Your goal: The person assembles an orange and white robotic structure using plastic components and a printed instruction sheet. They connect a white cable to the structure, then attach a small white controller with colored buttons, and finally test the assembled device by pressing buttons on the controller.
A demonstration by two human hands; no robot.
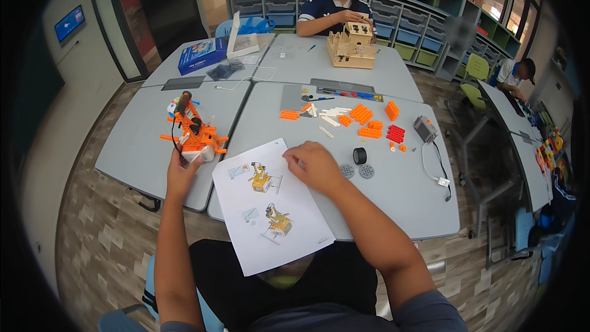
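Note:
An orange building-brick model with a raised arm, black parts and a whitish base stands on the left of the table. My left hand grips it by the near end, thumb along the pale base. Sheets of printed building instructions show two drawings of a yellow model. They lie partly over the table's front edge, above my lap. My right hand is closed at their upper right corner, thumb and fingers pinching the paper's edge. The fingertips are partly hidden.
Loose orange bricks, white beams and a red brick lie beyond my right hand. Nearer are a black tyre, grey wheels and a grey cabled module. Across sits a person with a wooden model; a blue box stands far left.

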